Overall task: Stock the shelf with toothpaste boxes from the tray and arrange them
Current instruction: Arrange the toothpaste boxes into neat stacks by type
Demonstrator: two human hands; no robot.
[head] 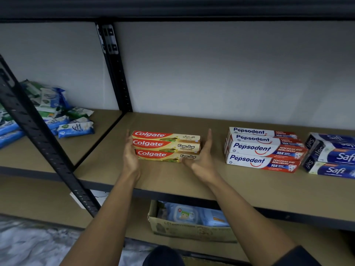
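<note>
Three red and gold Colgate toothpaste boxes [166, 145] lie side by side on the brown shelf board [172, 179], lengthwise left to right. My left hand [130, 152] lies flat against their left ends with fingers straight. My right hand [203, 158] stands with fingers straight at their right ends, its thumb touching the front box. A group of white, blue and red Pepsodent boxes [263, 148] lies to the right. Further right lie dark blue Safi boxes [332, 156]. No tray is in view.
A black perforated upright [44, 143] divides this bay from the left one, where blue and green wipe packets [51, 114] are heaped. Below the shelf stands a cardboard box [190, 227] with blue packs inside. A second black post [115, 70] runs along the white back wall.
</note>
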